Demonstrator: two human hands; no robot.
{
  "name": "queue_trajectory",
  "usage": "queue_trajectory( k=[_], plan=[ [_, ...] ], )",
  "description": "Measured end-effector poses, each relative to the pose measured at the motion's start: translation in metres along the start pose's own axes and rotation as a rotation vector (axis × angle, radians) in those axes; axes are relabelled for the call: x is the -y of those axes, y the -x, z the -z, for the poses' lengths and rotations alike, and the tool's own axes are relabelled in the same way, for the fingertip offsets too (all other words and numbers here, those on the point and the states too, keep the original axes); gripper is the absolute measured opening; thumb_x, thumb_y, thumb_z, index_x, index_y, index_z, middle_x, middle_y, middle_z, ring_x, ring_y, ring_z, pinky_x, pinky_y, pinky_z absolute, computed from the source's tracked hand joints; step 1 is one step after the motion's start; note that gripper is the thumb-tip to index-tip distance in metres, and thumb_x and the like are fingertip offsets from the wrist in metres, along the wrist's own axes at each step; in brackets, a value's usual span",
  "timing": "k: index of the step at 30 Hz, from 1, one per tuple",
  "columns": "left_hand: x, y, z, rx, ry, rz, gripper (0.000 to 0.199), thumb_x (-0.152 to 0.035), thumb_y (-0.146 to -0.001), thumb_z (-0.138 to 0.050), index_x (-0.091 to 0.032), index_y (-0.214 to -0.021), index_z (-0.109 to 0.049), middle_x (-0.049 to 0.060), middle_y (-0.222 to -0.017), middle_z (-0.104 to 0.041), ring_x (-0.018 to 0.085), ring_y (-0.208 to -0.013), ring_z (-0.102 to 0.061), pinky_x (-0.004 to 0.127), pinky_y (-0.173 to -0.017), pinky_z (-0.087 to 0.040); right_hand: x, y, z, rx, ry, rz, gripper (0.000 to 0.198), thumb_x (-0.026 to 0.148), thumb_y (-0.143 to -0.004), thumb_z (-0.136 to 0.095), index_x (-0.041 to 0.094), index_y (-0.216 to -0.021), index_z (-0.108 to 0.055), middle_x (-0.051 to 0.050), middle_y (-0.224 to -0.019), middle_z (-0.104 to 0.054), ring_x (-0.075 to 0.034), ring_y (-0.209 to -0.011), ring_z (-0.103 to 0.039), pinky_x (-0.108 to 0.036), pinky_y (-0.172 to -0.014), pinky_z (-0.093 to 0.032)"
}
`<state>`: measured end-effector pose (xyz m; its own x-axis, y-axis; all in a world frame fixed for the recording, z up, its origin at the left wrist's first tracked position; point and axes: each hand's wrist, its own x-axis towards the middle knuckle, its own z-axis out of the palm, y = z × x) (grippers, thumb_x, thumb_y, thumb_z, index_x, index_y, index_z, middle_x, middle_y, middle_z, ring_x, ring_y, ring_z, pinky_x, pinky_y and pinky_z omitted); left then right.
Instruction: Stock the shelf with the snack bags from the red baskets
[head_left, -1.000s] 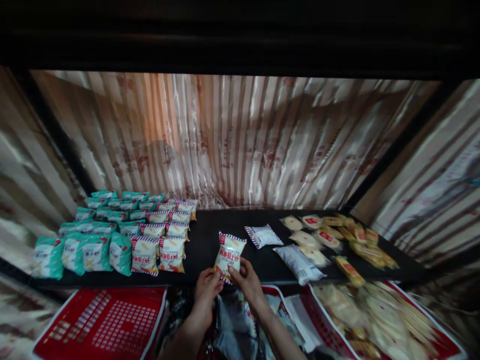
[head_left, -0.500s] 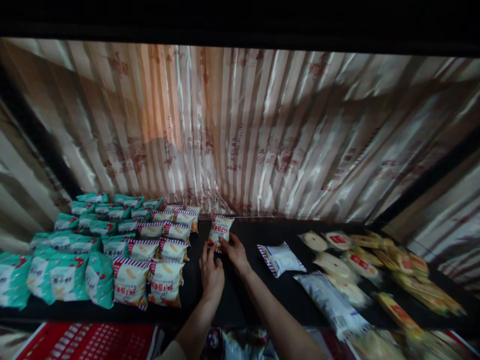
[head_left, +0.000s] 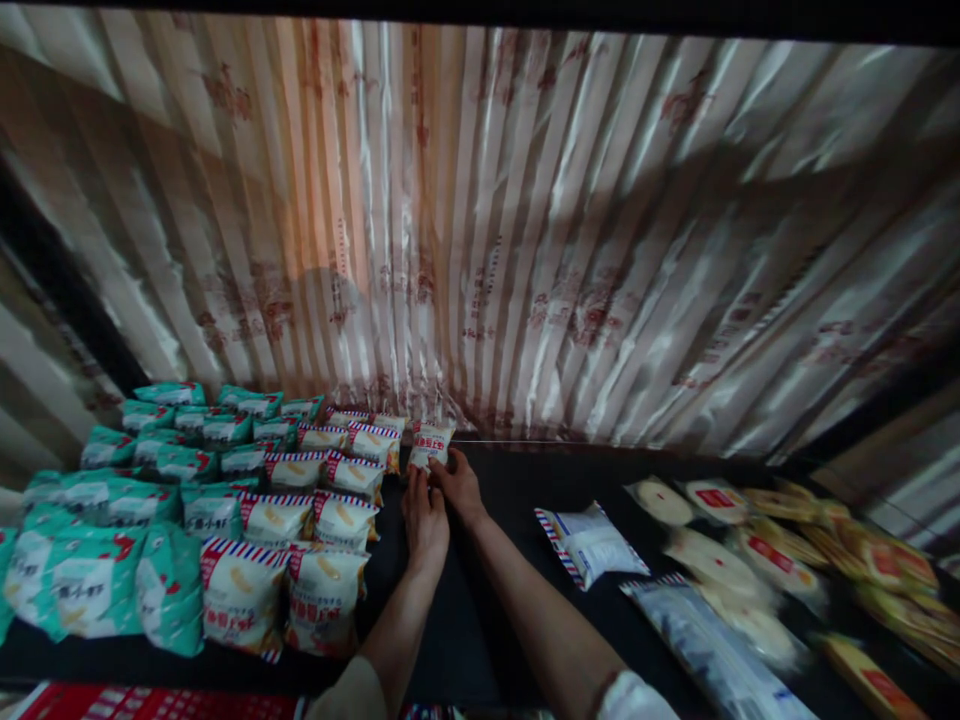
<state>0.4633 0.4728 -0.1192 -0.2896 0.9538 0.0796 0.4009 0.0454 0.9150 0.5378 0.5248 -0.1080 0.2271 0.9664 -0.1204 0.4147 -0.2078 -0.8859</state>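
Note:
Between my two hands a small white snack bag (head_left: 430,444) with red lettering stands upright at the back of the black shelf (head_left: 457,620). My left hand (head_left: 425,520) has its fingers on the bag's lower left side, and my right hand (head_left: 459,487) grips its lower right side. Just left of it stand rows of matching white snack bags (head_left: 324,595) with striped top edges. Farther left are several rows of teal snack bags (head_left: 97,590).
On the right lie a white bag with a striped edge (head_left: 591,542), a longer silvery-blue bag (head_left: 705,640), round pale packets (head_left: 720,560) and yellow packets (head_left: 885,560). A crinkled, printed sheet (head_left: 480,230) hangs behind the shelf. A red basket (head_left: 165,702) shows below the front edge.
Both hands have moved the small bag back and slightly left, close to the rear of the white rows. The whole view has shifted nearer to the shelf.

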Motion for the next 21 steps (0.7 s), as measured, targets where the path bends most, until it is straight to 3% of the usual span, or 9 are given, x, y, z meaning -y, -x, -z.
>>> queue_trajectory(
  k=[4, 10, 15, 21],
  plan=[
    [0.001, -0.006, -0.002, 0.004, -0.022, 0.037, 0.044, -0.018, -0.083, -0.039, -0.01, -0.125, -0.05, 0.014, -0.144, -0.037, 0.022, -0.134, -0.032, 0.037, -0.114, -0.019, 0.013, 0.0, 0.0, 0.01, 0.135, -0.001, 0.056, 0.047, -0.078, -0.056, 0.022, -0.126, -0.047, -0.008, -0.099, -0.068, -0.024, -0.095, -0.064, -0.033, -0.082, -0.047],
    [0.006, -0.009, -0.001, -0.017, -0.015, 0.031, 0.044, -0.017, -0.083, -0.039, -0.015, -0.125, -0.051, 0.01, -0.141, -0.043, 0.02, -0.135, -0.032, 0.037, -0.114, -0.019, 0.028, 0.002, 0.001, 0.057, 0.304, -0.023, 0.054, 0.051, -0.08, -0.05, 0.026, -0.128, -0.048, -0.008, -0.109, -0.066, -0.027, -0.104, -0.06, -0.037, -0.085, -0.043],
    [0.01, -0.01, -0.001, 0.006, -0.007, 0.007, 0.044, -0.016, -0.083, -0.038, -0.006, -0.123, -0.052, 0.017, -0.141, -0.04, 0.024, -0.135, -0.031, 0.036, -0.114, -0.019, 0.026, 0.001, 0.001, 0.075, 0.318, 0.005, 0.056, 0.05, -0.084, -0.047, 0.021, -0.131, -0.045, -0.011, -0.11, -0.065, -0.027, -0.104, -0.06, -0.036, -0.086, -0.043],
    [0.011, -0.009, 0.0, -0.006, 0.001, -0.055, 0.04, -0.017, -0.082, -0.039, -0.013, -0.116, -0.057, 0.013, -0.143, -0.039, 0.024, -0.134, -0.033, 0.039, -0.112, -0.026, 0.019, 0.013, 0.002, -0.071, 0.327, 0.131, 0.05, 0.045, -0.084, -0.05, 0.013, -0.123, -0.053, -0.014, -0.107, -0.066, -0.025, -0.104, -0.059, -0.036, -0.089, -0.043]
  ],
)
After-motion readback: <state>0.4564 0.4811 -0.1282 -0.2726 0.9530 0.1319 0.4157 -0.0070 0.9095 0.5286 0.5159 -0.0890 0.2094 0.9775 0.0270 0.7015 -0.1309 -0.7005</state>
